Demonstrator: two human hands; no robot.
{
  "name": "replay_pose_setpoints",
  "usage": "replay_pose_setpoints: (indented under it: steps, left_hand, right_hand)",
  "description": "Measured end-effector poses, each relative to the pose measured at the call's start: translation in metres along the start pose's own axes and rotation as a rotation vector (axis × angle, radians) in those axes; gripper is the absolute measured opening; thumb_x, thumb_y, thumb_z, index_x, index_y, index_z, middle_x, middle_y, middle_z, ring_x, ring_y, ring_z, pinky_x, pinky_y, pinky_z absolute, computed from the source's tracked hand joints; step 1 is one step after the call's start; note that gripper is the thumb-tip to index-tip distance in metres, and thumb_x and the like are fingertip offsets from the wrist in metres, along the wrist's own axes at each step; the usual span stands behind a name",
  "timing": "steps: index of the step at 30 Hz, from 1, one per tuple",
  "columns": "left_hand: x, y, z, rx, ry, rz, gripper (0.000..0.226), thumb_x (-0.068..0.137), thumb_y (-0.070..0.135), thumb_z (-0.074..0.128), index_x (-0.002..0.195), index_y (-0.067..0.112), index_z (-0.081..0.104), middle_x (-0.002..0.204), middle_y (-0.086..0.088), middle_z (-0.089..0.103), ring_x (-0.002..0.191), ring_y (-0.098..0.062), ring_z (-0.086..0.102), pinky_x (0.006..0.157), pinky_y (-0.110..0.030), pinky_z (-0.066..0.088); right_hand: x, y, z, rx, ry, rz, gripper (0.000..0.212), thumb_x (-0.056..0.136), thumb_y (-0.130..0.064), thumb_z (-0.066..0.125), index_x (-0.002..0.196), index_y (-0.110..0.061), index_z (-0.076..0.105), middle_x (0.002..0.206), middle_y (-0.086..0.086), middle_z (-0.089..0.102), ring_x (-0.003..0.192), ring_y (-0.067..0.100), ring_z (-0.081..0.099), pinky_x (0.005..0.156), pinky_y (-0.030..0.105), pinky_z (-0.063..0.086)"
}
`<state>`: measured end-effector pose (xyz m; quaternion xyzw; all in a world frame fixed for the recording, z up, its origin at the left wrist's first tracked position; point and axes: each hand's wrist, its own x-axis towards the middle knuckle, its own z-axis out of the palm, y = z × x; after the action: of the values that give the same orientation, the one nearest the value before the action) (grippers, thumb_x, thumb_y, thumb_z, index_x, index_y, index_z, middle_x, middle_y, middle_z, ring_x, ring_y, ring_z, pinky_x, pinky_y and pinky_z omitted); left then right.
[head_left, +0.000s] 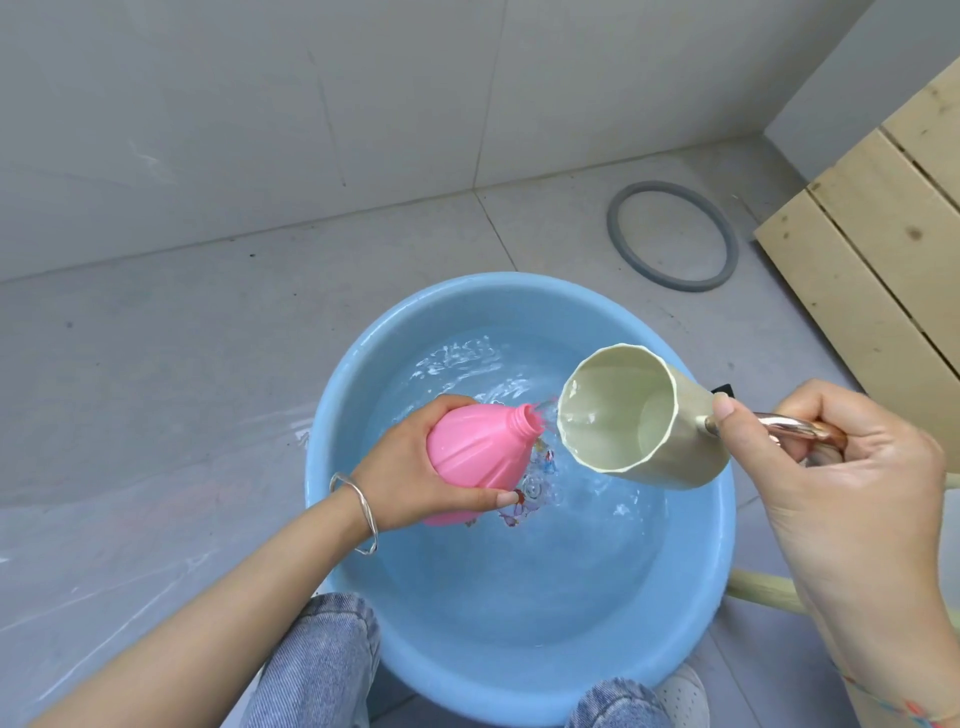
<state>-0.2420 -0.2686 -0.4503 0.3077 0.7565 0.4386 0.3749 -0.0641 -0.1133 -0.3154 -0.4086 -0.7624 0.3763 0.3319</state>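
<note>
1. Left hand (415, 467) — its fingers and thumb are curled round the belly of a pink bottle (470, 449). It holds the bottle tilted over the water, the open threaded neck pointing up and to the right. A silver bangle (358, 512) sits on the wrist.
2. The pink bottle hangs above the left half of a blue basin (691, 587), which stands on the grey tiled floor (156, 364) and holds clear, rippled water. A small coloured pattern shows on the basin's bottom, just under the bottle.
3. A pale green cup (644, 415) is tipped on its side just right of the bottle's neck, mouth toward the camera. Water lies in its lower lip, and a thin spill runs from the rim onto the neck of the bottle, splashing there.
4. Right hand (836, 467) — it grips the cup's shiny metal handle (779, 423), the thumb pressed on the cup's side near the joint.
5. Two denim-clad knees (322, 660) flank the basin's near rim.
6. Farther right, a grey ring (618, 234) lies flat on the floor, well apart from the basin, and pale wooden slats (883, 234) fill the right edge.
</note>
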Motion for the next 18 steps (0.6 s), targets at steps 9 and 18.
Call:
replay_pose_setpoints:
  steps: [9, 18]
  left_hand:
    - [-0.0001, -0.0009, 0.0000, 0.000, -0.006, 0.007, 0.082, 0.037, 0.065, 0.082, 0.110, 0.043, 0.053, 0.102, 0.022, 0.063, 0.090, 0.003, 0.061, 0.078, -0.016, 0.051]
    - [-0.0011, -0.0021, -0.0002, 0.005, -0.009, -0.003, 0.084, 0.036, 0.066, 0.082, 0.111, 0.043, 0.052, 0.104, 0.022, 0.062, 0.092, 0.004, 0.060, 0.080, -0.017, 0.051]
  right_hand:
    - [0.0000, -0.0038, -0.0008, -0.053, -0.011, -0.040, 0.035, 0.070, -0.029, 0.069, 0.056, -0.013, 0.041, 0.054, -0.002, 0.038, 0.048, 0.007, 0.031, 0.047, 0.014, 0.023]
    - [0.0022, -0.0042, 0.0000, -0.100, -0.018, -0.124, 0.038, 0.073, -0.024, 0.070, 0.055, -0.010, 0.040, 0.057, 0.001, 0.040, 0.048, 0.006, 0.032, 0.049, 0.013, 0.024]
